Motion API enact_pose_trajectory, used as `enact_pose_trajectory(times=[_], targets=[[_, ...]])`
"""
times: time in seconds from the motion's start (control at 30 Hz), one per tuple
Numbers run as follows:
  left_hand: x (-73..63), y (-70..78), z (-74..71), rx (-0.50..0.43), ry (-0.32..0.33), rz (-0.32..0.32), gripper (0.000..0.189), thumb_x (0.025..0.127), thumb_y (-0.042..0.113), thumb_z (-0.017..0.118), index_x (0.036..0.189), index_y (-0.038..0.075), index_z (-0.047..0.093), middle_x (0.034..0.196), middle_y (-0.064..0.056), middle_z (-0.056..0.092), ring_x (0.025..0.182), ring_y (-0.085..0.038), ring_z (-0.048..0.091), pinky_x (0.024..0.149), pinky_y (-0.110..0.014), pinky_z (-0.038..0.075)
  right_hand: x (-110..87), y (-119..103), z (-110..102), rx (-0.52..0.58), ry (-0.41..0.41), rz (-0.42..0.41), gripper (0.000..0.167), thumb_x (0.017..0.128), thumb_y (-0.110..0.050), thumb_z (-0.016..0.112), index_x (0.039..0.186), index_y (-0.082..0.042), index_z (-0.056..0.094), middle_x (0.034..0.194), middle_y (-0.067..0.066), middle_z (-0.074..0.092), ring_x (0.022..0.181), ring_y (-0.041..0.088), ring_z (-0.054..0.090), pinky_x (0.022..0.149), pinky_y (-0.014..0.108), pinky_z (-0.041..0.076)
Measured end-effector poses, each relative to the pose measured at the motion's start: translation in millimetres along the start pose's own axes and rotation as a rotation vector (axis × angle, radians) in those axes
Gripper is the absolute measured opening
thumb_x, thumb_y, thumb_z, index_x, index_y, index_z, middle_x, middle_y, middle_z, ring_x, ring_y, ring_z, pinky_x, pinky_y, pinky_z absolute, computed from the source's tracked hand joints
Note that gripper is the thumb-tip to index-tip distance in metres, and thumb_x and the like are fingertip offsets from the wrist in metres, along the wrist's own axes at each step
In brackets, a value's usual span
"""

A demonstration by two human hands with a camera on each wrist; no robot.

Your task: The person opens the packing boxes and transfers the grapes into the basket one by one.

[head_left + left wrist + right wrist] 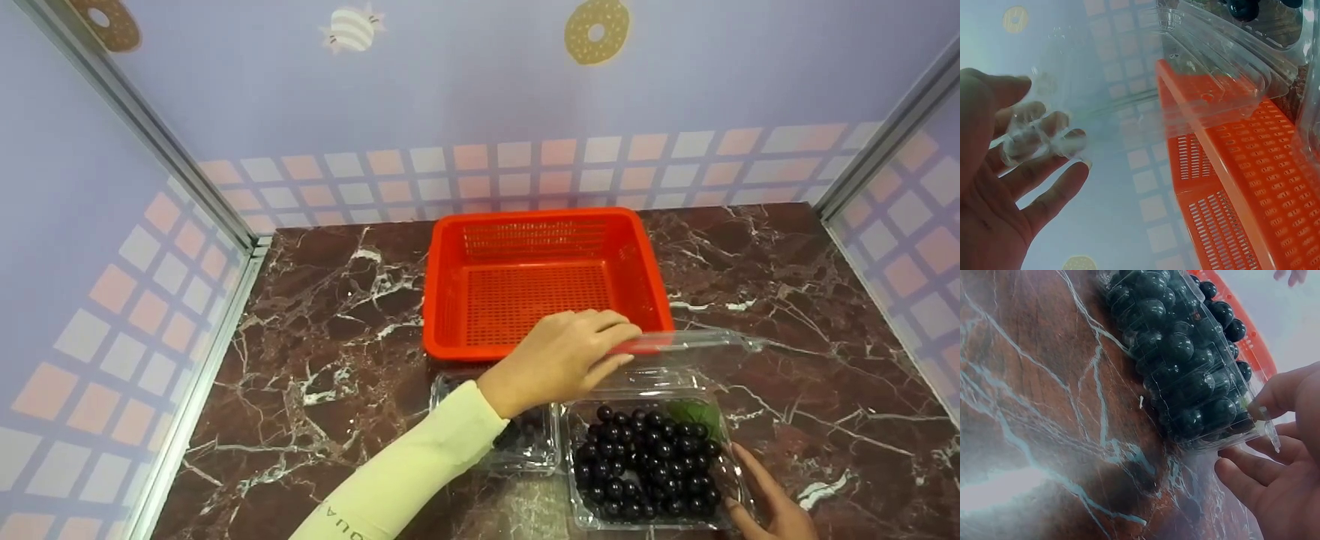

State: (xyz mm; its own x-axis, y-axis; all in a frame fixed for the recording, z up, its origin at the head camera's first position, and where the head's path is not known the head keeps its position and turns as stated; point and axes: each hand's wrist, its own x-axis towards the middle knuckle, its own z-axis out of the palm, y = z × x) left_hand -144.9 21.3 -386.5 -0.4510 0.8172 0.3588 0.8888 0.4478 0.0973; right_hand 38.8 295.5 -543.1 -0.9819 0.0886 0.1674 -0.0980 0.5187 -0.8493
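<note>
A clear plastic clamshell box [651,517] full of round black grapes [660,450] lies at the front of the counter. My right hand [772,499] grips its right edge; in the right wrist view the thumb is at the rim and the fingers [1247,478] are below. The box's transparent lid [1207,67] stands raised, partly over the red basket's front rim. At the lid's edge is my left hand [566,356], its fingers loosely bent against the plastic. In the left wrist view the thumb [1010,90] stays apart from those fingers.
Behind the box stands a red perforated basket [433,292] with nothing inside it. A second clear box [525,459] with dark fruit sits to the left, partly hidden by the left sleeve [420,469]. Patterned walls [480,90] enclose the marbled counter [330,300].
</note>
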Motion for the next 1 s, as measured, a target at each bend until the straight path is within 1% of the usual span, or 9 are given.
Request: enact_pose_trajectory(times=[0.07,0.23,0.4,0.5,0.57,0.7,0.77,0.9,1.0], targets=[[0.7,0.2,-0.1,0.006,0.005,-0.007,0.034,0.1,0.034,0.05,0.127,0.017,0.061,0.122,0.004,0.065,0.099,-0.009,0.065,0.084,-0.022,0.055,-0.9,-1.3,0.5,-0.004,-0.002,-0.004,0.072,0.077,0.019,0.062,0.143,0.006,0.037,0.134,-0.039,0.04,0.115,-0.02,0.045,0.087,-0.003,0.038],[2.3,1.3,0.0,0.009,-0.007,-0.035,0.037,0.099,0.033,0.053,0.132,0.017,0.058,0.128,0.005,0.062,0.109,-0.009,0.061,0.088,-0.021,0.053,-2.6,-6.0,0.8,-0.028,-0.01,0.036,0.069,0.081,0.014,0.062,0.145,0.001,0.037,0.132,-0.042,0.037,0.115,-0.025,0.04,0.088,-0.004,0.036],[3.1,2.4,-0.6,0.028,-0.014,-0.052,0.042,0.097,0.033,0.056,0.136,0.018,0.055,0.134,0.004,0.059,0.122,-0.011,0.055,0.096,-0.025,0.05,-3.3,-6.4,0.7,-0.045,-0.003,0.011,0.069,0.08,0.014,0.063,0.144,0.004,0.037,0.134,-0.042,0.034,0.119,-0.027,0.034,0.091,-0.006,0.03],[3.4,2.9,-0.6,0.036,-0.012,-0.049,0.044,0.097,0.034,0.056,0.137,0.017,0.054,0.137,0.003,0.057,0.125,-0.012,0.053,0.099,-0.027,0.049,-3.5,-6.2,0.4,-0.042,-0.002,0.011,0.068,0.081,0.013,0.063,0.143,0.004,0.037,0.134,-0.043,0.034,0.119,-0.028,0.032,0.091,-0.006,0.029],[3.1,3.1,-0.4,0.037,-0.014,-0.049,0.044,0.097,0.035,0.056,0.137,0.017,0.053,0.138,0.002,0.056,0.126,-0.012,0.053,0.099,-0.026,0.049,-3.6,-6.2,0.5,-0.043,0.0,0.019,0.068,0.081,0.012,0.063,0.143,0.004,0.038,0.134,-0.043,0.034,0.119,-0.028,0.033,0.091,-0.006,0.03],[2.8,3.3,0.1,0.047,-0.018,-0.053,0.046,0.096,0.036,0.056,0.138,0.018,0.052,0.142,0.001,0.053,0.129,-0.013,0.05,0.103,-0.029,0.046,-4.3,-7.1,-0.2,-0.045,-0.008,0.071,0.065,0.086,0.004,0.064,0.145,0.0,0.037,0.131,-0.042,0.036,0.117,-0.028,0.035,0.09,-0.006,0.032],[2.7,3.5,0.5,0.055,-0.008,-0.044,0.046,0.096,0.036,0.057,0.138,0.018,0.052,0.143,0.0,0.052,0.13,-0.014,0.049,0.107,-0.031,0.043,-4.3,-8.6,-1.0,-0.042,-0.029,0.114,0.064,0.09,-0.003,0.063,0.148,-0.003,0.035,0.13,-0.042,0.035,0.115,-0.029,0.034,0.088,-0.005,0.033],[2.8,5.4,1.2,0.064,0.016,-0.009,0.043,0.095,0.034,0.058,0.135,0.02,0.054,0.143,0.002,0.051,0.132,-0.014,0.047,0.116,-0.036,0.034,-3.0,-10.4,-2.3,-0.024,-0.073,0.172,0.064,0.094,-0.012,0.061,0.151,-0.007,0.031,0.131,-0.039,0.034,0.115,-0.029,0.032,0.088,-0.004,0.035],[2.5,7.8,1.5,0.057,0.027,0.035,0.042,0.095,0.032,0.058,0.134,0.019,0.055,0.144,0.002,0.051,0.133,-0.014,0.046,0.119,-0.037,0.029,-1.4,-9.1,-2.9,-0.031,-0.099,0.216,0.065,0.095,-0.017,0.06,0.152,-0.009,0.028,0.134,-0.034,0.034,0.114,-0.031,0.028,0.088,-0.004,0.035]])
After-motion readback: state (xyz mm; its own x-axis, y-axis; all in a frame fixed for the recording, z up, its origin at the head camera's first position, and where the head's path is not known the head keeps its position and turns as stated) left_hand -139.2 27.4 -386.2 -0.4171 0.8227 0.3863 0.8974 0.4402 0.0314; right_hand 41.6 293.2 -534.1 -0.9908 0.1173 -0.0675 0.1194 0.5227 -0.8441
